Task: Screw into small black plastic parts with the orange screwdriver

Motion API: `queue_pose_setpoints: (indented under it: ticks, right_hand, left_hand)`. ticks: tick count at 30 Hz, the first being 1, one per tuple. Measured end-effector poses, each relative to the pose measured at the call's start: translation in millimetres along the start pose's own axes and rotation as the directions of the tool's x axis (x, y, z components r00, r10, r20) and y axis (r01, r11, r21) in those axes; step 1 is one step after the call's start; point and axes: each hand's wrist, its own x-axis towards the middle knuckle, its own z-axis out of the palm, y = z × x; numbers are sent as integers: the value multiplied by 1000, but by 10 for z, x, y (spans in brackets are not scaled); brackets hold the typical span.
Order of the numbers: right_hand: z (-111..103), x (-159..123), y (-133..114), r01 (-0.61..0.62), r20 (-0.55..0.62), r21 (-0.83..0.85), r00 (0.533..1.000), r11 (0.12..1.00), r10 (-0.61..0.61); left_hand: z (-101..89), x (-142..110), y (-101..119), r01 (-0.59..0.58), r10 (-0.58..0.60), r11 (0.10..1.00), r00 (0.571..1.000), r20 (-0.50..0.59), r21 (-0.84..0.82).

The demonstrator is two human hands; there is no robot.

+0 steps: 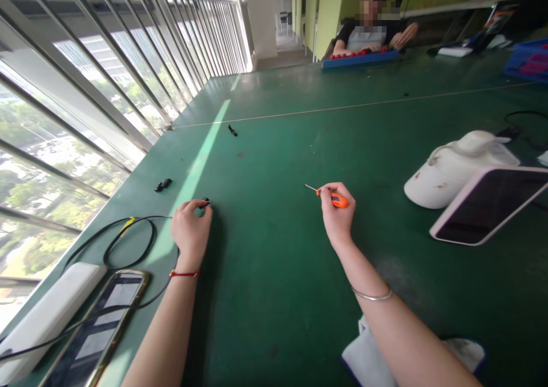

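Observation:
My right hand (339, 213) grips a screwdriver (340, 200) by its orange and dark handle, and the thin metal shaft points to the left above the green table (265, 273). My left hand (191, 227) pinches a small black part (206, 202) between thumb and fingertips; its kind is too small to make out. Farther left lies a small black piece (163, 185), and another dark piece (232, 130) lies beyond it on the table. A thin black cable (154, 236) with a yellow tag loops beside my left wrist.
At the left edge lie a white bar-shaped box (55, 313) and a phone (103, 330). A white jug (454, 164) and a propped tablet (488, 207) stand right. A cloth (368, 353) lies under my right forearm. Across the table sits a person (368, 36) behind a blue tray (362, 59).

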Motion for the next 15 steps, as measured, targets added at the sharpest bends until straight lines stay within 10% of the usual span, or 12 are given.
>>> queue_pose_setpoints:
  ticks: [15]
  right_hand:
    - [-15, 0, 13, -5, 3, 4, 1000, 1000, 5]
  left_hand:
    - [-211, 62, -308, 285, -286, 958, 957, -44, -26]
